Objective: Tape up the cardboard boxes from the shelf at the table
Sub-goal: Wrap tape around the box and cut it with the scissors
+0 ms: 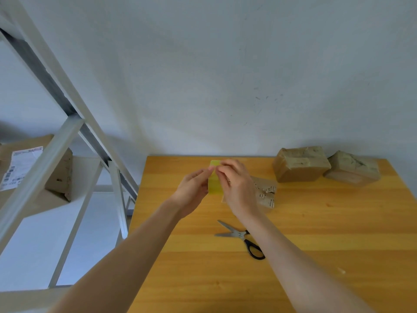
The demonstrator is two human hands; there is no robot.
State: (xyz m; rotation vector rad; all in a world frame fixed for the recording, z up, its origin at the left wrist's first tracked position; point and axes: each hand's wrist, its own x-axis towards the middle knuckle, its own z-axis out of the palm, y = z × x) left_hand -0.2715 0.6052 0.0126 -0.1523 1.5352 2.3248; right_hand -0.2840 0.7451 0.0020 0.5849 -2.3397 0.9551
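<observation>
Table: wood-grain tabletop (316, 256) fills the lower right of my feed, with both bare forearms reaching across it from the near edge.
Scrap: a small pale scrap (341, 271) lies on the near right of the table, well apart from everything else.
Scissors: black-handled scissors (242, 237) lie flat just beside the right forearm, blades parted and pointing left. Neither hand touches them.
Left hand: the left hand (191, 190) is raised above the table, thumb and forefinger pinching the tape strip near its upper end.
Right hand: the right hand (237, 188) has its fingers curled, the tips pinching that same upper end — the two sets of fingertips sit just beside each other.
Tape strip: the tape strip (214, 184) is translucent yellow-green and stands roughly upright between the hands. I cannot tell whether its lower end touches anything.
Cardboard box: a brown cardboard box (265, 195) sits on the table behind the right hand, mostly hidden by it, with torn corrugated edges showing on its right side.
Taped boxes: two taped boxes (301, 164) (353, 168) rest side by side at the far right of the table, near the wall.
Shelf: a grey metal shelf (67, 141) stands left of the table and holds a labelled box (61, 175) — its white shipping label (20, 168) faces up.
Wall: a pale wall (225, 75) behind carries a few scuff marks.
</observation>
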